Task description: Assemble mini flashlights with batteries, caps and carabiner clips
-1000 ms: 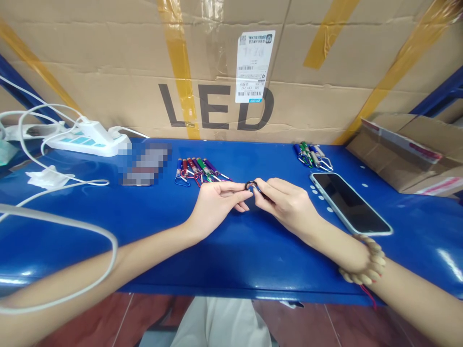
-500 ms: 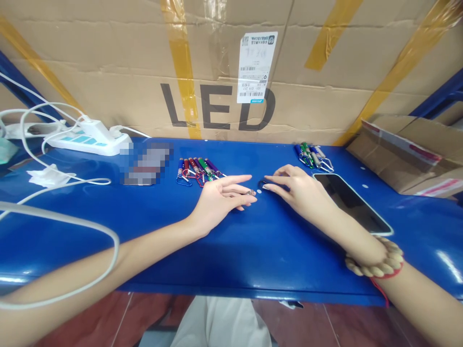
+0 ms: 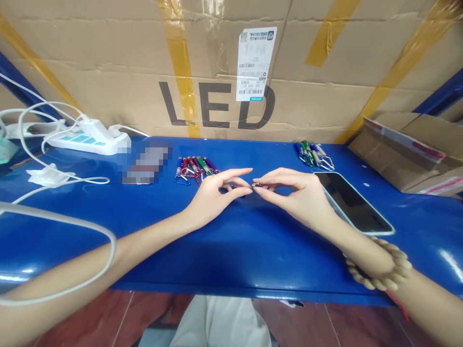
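Over the middle of the blue table, my left hand point(image 3: 213, 195) and my right hand point(image 3: 294, 193) meet fingertip to fingertip. Between the thumb and fingers of my right hand is a small shiny metal piece point(image 3: 256, 185), dark at its edge. The left fingers are closed round a dark object point(image 3: 233, 187), mostly hidden, so its kind does not show. Whether the two pieces are joined cannot be made out. Just behind my left hand lies a row of small keychain flashlights point(image 3: 191, 166) in blue, red, purple and green, with carabiner clips.
Another group of keychain flashlights point(image 3: 311, 154) lies at the back right. A phone point(image 3: 354, 202) is beside my right wrist, near an open cardboard box point(image 3: 401, 154). On the left are a power strip point(image 3: 90, 137), white cables point(image 3: 65, 217) and a blurred-out flat item point(image 3: 146, 164). A large carton point(image 3: 126, 72) stands behind.
My right hand has moved left until its fingertips meet those of my left hand. The shiny piece now shows in the right fingertips; earlier one showed at the left fingertips, with a black ring at the right.
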`<state>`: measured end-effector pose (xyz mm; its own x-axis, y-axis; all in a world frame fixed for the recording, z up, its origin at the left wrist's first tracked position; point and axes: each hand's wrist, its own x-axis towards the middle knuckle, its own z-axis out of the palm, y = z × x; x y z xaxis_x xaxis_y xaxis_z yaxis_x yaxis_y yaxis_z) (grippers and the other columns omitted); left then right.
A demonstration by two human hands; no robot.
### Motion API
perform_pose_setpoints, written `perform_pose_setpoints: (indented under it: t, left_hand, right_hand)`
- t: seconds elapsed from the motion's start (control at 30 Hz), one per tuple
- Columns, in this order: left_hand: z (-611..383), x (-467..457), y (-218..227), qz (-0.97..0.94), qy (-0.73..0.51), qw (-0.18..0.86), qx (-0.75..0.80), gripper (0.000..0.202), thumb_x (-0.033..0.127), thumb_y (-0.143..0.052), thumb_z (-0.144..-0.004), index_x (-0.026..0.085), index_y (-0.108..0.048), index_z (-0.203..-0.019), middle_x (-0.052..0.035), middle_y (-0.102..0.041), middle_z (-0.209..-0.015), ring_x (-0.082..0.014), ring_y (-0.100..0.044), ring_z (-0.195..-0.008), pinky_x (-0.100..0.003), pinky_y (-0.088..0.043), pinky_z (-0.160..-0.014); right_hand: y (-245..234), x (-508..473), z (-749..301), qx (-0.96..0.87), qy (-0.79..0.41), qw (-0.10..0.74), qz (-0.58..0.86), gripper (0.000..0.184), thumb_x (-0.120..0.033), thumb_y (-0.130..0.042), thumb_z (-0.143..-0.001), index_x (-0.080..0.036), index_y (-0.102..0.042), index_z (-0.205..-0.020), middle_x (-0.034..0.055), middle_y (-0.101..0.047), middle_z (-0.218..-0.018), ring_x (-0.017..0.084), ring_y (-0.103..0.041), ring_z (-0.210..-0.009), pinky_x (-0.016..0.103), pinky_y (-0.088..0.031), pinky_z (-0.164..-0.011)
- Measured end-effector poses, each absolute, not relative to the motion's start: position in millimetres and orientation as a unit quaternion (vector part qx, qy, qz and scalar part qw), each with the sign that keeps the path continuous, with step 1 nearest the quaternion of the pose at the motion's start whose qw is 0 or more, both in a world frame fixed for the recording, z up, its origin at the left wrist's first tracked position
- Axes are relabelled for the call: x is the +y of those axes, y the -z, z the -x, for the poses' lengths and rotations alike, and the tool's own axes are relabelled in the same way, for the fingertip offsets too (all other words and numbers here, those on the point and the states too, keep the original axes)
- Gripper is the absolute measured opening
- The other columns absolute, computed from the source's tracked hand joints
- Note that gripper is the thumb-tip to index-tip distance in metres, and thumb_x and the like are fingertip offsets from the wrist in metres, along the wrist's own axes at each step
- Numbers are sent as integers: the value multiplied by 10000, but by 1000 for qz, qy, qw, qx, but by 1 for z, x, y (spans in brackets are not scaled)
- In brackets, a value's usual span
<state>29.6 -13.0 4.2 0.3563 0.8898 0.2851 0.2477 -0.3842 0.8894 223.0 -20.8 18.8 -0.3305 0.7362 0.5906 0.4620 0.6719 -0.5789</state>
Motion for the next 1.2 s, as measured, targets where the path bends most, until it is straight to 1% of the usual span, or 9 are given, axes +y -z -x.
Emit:
perform_pose_setpoints:
  t: [0.1, 0.2, 0.3, 0.4, 0.57, 0.67, 0.83, 1.0, 1.2]
  left_hand:
    - [-23, -6, 2, -846, -348, 153, 374, 292, 284, -660, -784, 197, -680, -1062, -82, -642, -1014, -209, -524, -944, -364, -426, -874]
    - [-20, -4, 5, -886, -272, 61, 370, 185, 267, -566, -854, 186, -699, -953, -89, -620, -999, -217, -497, -943, -385, -401, -876]
    - [-22, -6, 3, -882, -274, 82, 374, 144, 235, -523, -880, 185, -652, -917, -48, -652, -923, -192, -538, -914, -359, -388, -875]
    - [-26, -11, 0, -850, -326, 175, 375, 77, 209, -529, -871, 189, -575, -929, -1, -677, -873, -151, -612, -854, -307, -406, -871]
    - [-30, -15, -2, -807, -363, 294, 361, 85, 217, -547, -846, 197, -527, -927, 10, -691, -861, -133, -656, -842, -235, -460, -791]
    - [-31, -17, -2, -796, -369, 307, 370, 123, 232, -557, -833, 196, -514, -942, 12, -685, -828, -132, -656, -806, -237, -467, -773]
    - [-30, -18, -3, -799, -369, 302, 365, 266, 247, -536, -850, 198, -466, -1102, 15, -669, -819, -128, -639, -782, -236, -459, -762]
    - [-28, -19, -1, -826, -347, 282, 343, 274, 245, -489, -882, 205, -469, -1151, 16, -645, -815, -120, -626, -782, -220, -462, -760]
    - [-27, -25, 1, -876, -318, 217, 290, 160, 201, -440, -904, 203, -535, -1032, -26, -652, -948, -126, -630, -853, -218, -463, -790]
  right_hand:
    - [-17, -16, -228, -770, -198, 439, 419, 138, -253, -709, -724, -151, -737, -813, 49, -719, -766, 136, -660, -615, 246, -575, -613]
    - [-15, -11, -232, -750, -247, 414, 453, 182, -285, -727, -696, -146, -743, -813, 51, -731, -736, 177, -692, -642, 279, -595, -643]
    - [-15, -10, -233, -762, -234, 406, 447, 151, -276, -728, -699, -163, -749, -798, 49, -738, -781, 195, -702, -702, 301, -595, -689]
    - [-18, -13, -230, -789, -181, 422, 409, 70, -233, -709, -729, -185, -748, -763, 38, -737, -810, 176, -691, -726, 296, -580, -718]
    - [-21, -19, -222, -803, -144, 453, 359, 56, -189, -685, -756, -198, -736, -733, 34, -728, -781, 156, -671, -698, 276, -561, -657]
    - [-19, -20, -221, -806, -141, 454, 353, 50, -218, -696, -750, -199, -730, -718, 32, -720, -750, 146, -657, -655, 265, -549, -599]
    - [-14, -18, -222, -804, -167, 442, 360, 86, -253, -679, -767, -196, -728, -724, 36, -714, -747, 145, -655, -649, 255, -537, -578]
    - [-15, -19, -223, -815, -161, 429, 354, 89, -224, -671, -777, -170, -702, -713, 34, -694, -718, 124, -630, -618, 227, -503, -570]
    - [-13, -25, -229, -924, -18, 283, 259, 249, -188, -462, -910, -136, -644, -748, 37, -584, -651, 123, -538, -590, 228, -427, -567]
